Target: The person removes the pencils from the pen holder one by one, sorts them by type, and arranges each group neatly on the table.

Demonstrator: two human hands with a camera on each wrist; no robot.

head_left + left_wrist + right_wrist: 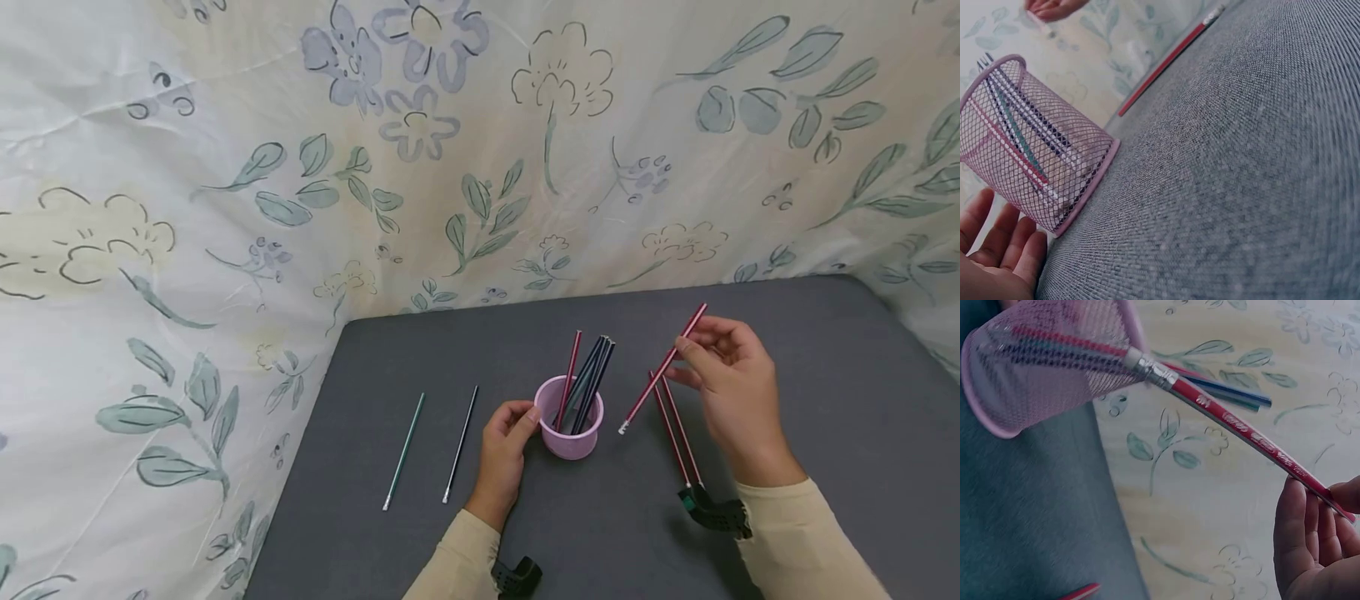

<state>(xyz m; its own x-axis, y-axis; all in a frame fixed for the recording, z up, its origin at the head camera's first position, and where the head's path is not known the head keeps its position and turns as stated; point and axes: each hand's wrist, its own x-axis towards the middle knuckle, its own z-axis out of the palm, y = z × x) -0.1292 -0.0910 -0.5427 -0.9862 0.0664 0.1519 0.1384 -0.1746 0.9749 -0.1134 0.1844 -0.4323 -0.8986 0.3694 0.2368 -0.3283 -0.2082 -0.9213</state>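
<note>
In the head view, my right hand (731, 392) pinches a red pencil (660, 371) near its upper end, eraser end pointing down and left. The right wrist view shows that pencil (1235, 425) slanting, its eraser end overlapping the cup in this view. My left hand (504, 454) rests against the left side of a pink mesh pencil cup (572, 446), thumb at the rim. Relaxed fingers (1007, 240) lie along its outer wall in the left wrist view. Upright in the cup lean a red pencil (572, 367) and several dark ones (596, 375), with a green one among them.
Two more red pencils (671, 433) lie on the dark grey table (615, 533) below my right hand. To the left lie a green pencil (405, 450) and a dark pencil (461, 442). A flowered cloth (465, 192) hangs behind the table.
</note>
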